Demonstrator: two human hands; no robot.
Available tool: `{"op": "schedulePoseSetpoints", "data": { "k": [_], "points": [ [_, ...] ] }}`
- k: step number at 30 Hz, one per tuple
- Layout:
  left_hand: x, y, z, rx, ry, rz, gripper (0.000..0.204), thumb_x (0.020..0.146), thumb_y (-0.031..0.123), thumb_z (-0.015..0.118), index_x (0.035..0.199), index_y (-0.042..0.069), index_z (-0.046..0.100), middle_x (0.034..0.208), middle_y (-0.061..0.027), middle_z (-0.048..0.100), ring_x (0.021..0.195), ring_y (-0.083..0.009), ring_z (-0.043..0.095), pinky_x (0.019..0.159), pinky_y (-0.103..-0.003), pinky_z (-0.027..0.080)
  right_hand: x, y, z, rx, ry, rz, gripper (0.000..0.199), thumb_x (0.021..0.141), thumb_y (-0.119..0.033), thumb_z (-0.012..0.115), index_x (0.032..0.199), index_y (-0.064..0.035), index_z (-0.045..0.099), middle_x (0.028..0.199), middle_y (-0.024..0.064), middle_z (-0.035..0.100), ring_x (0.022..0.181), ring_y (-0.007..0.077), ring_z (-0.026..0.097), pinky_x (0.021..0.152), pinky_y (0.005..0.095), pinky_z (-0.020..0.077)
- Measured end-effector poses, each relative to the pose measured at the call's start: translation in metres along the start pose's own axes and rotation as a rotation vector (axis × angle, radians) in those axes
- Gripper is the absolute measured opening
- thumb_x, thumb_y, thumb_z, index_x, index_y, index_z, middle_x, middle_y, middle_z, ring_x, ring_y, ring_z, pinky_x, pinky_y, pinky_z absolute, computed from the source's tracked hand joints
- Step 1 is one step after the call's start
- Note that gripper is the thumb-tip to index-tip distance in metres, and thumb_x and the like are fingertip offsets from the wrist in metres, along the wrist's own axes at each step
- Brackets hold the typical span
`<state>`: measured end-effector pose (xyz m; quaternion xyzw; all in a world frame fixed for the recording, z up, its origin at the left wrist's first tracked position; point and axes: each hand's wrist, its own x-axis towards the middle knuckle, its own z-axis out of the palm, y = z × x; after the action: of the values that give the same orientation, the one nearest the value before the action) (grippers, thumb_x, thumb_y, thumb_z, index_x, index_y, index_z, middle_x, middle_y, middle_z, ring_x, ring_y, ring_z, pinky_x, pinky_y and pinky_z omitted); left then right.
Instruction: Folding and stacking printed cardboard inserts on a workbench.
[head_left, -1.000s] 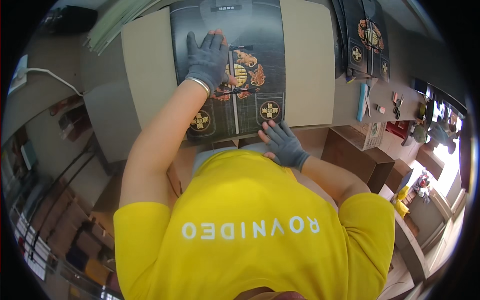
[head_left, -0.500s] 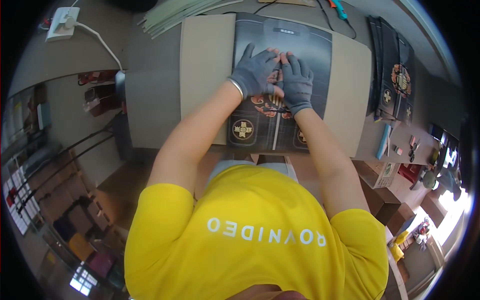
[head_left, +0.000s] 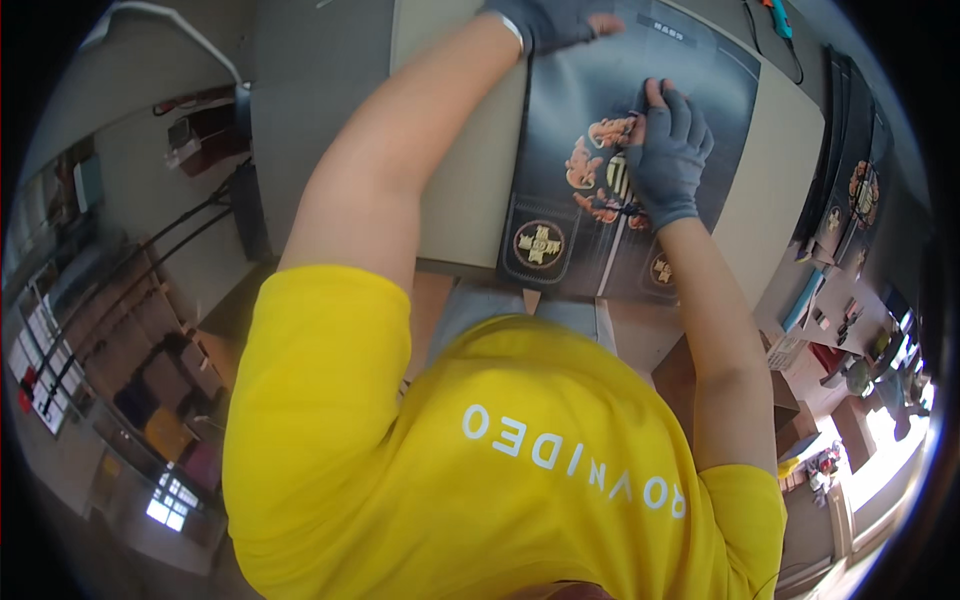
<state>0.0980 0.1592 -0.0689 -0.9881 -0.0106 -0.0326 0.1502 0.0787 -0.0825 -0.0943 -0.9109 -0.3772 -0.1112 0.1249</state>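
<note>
A flat black printed packaging panel (head_left: 570, 130) with a gold emblem, an orange-red ring design and a pale centre line lies in front of me. My right hand (head_left: 672, 150), in a grey glove with bare fingertips, rests flat on the panel over the right side of the ring design, fingers stretched out. At the panel's far left corner is my left hand (head_left: 555, 25), gloved the same way. Its thumb points out to the right, while its other fingers are largely cut off by the picture's top edge.
Under the panel is a beige board (head_left: 455, 190) on a grey table (head_left: 310, 130). Folded black printed panels (head_left: 850, 180) lie at the right, near a light blue tool (head_left: 803, 300). A teal glue gun (head_left: 778, 18) with its cable sits at the far right.
My left hand has left the middle of the panel and moved away to its far left corner. My right hand stays on the panel. The whole view has shifted.
</note>
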Motion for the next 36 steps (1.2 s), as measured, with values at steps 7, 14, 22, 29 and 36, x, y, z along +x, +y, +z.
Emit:
{"op": "schedulePoseSetpoints", "data": {
  "k": [7,14,22,29,36],
  "points": [
    [-0.271,0.106,-0.052,-0.932,-0.122,0.318,0.09,0.074,0.056,0.066,0.144,0.003,0.044,0.152,-0.0221,0.036,0.144,-0.0367,0.03,0.116,-0.057,0.02,0.002,0.005,0.0,0.01,0.042,-0.039,0.05,0.089,-0.027,0.059,0.136,-0.0132,0.053,0.136,0.009,0.053,0.126,0.0315,0.046,0.103,0.0496,0.0343],
    [-0.282,0.116,-0.057,-0.852,-0.006,0.273,0.082,0.078,0.049,0.067,0.143,0.004,0.045,0.152,-0.0199,0.038,0.142,-0.0375,0.034,0.116,-0.057,0.021,-0.093,-0.01,-0.032,0.001,0.067,0.014,0.067,0.085,-0.035,0.066,0.145,-0.014,0.044,0.149,0.0142,0.04,0.139,0.0364,0.035,0.113,0.0554,0.0252],
    [-0.281,0.125,-0.059,-0.734,0.056,0.232,0.074,0.08,0.04,0.071,0.142,0.008,0.047,0.15,-0.0179,0.041,0.141,-0.0359,0.035,0.114,-0.06,0.021,-0.206,0.003,-0.105,0.081,0.012,0.344,0.061,0.085,-0.026,0.068,0.14,-0.0066,0.05,0.141,0.0226,0.045,0.124,0.0375,0.048,0.103,0.0488,0.0381],
    [-0.259,0.119,-0.063,-0.901,-0.012,0.29,0.072,0.083,0.04,0.069,0.142,0.007,0.046,0.15,-0.0178,0.041,0.14,-0.036,0.036,0.115,-0.055,0.024,-0.159,0.093,-0.133,0.973,-0.318,0.869,0.034,0.089,-0.012,0.064,0.119,0.0021,0.058,0.105,0.0082,0.062,0.096,0.0126,0.055,0.083,0.029,0.0472],
    [-0.222,-0.001,-0.009,-0.435,-0.143,-0.777,0.096,0.071,0.046,0.08,0.134,-0.015,0.039,0.134,-0.0357,0.046,0.128,-0.045,0.045,0.109,-0.045,0.037,-0.138,0.359,-0.218,1.095,0.222,0.941,0.046,0.095,-0.016,0.062,0.136,0.0008,0.049,0.117,0.0103,0.064,0.102,0.0166,0.063,0.087,0.0307,0.0529]
  ]
}}
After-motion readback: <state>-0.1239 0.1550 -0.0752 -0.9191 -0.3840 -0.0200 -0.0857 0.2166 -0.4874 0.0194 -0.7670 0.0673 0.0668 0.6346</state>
